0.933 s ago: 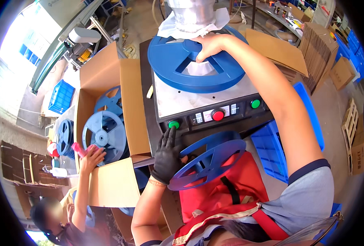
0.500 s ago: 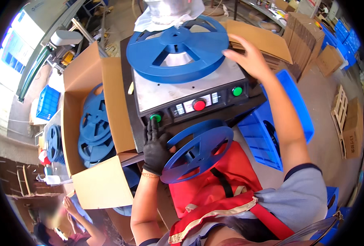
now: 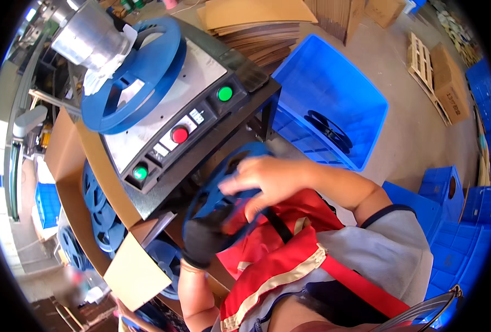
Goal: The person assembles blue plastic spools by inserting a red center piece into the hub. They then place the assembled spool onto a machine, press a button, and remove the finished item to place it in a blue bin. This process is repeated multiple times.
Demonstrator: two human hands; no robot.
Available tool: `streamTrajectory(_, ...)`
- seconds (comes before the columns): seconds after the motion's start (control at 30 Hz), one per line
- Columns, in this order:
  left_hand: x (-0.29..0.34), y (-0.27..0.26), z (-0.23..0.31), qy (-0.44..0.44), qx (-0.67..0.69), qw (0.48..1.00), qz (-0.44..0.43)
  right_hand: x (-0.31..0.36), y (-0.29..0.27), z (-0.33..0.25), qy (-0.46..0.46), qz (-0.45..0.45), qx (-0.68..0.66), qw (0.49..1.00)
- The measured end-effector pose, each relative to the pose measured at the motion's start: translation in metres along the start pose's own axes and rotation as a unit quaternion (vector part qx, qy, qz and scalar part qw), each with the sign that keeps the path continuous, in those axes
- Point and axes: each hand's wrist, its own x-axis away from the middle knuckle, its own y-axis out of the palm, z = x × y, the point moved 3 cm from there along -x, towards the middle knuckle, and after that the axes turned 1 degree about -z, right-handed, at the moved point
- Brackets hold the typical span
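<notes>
A blue plastic reel [image 3: 205,206] is tilted over my red apron [image 3: 290,232], in front of the machine. My left hand [image 3: 204,240], in a black glove, is closed on the reel's lower left edge. My bare right hand [image 3: 276,180] is over the reel's right side, thumb and fingers apart; blur hides whether it touches. Another blue reel [image 3: 162,50] sits on the machine's metal top [image 3: 198,63], under a metal cylinder [image 3: 90,41] with white cloth around its lower end. On the front panel are a red button [image 3: 179,134] and two green buttons [image 3: 224,93].
Left of the machine, an open cardboard box [image 3: 104,191] holds several blue reels [image 3: 99,213]. At right stands a blue bin [image 3: 334,72] with a black reel [image 3: 328,131] inside. Flat cardboard [image 3: 256,33] is stacked behind; blue crates [image 3: 450,249] and a wooden pallet [image 3: 425,77] are farther right.
My right hand has left the reel on the machine and come down to the one at my lap. My left hand has left the green button. The view has swung right.
</notes>
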Motion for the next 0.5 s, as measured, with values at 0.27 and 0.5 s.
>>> streamTrajectory(0.27,-0.037,-0.039,0.069,0.120,0.022,0.954,0.274,0.243,-0.060,-0.053,0.380,0.398,0.064,0.832)
streamTrajectory(0.5,0.033,-0.005,-0.041,-0.080,0.054,0.940,0.329,0.361,-0.086,0.153,0.447,0.440,0.235,0.742)
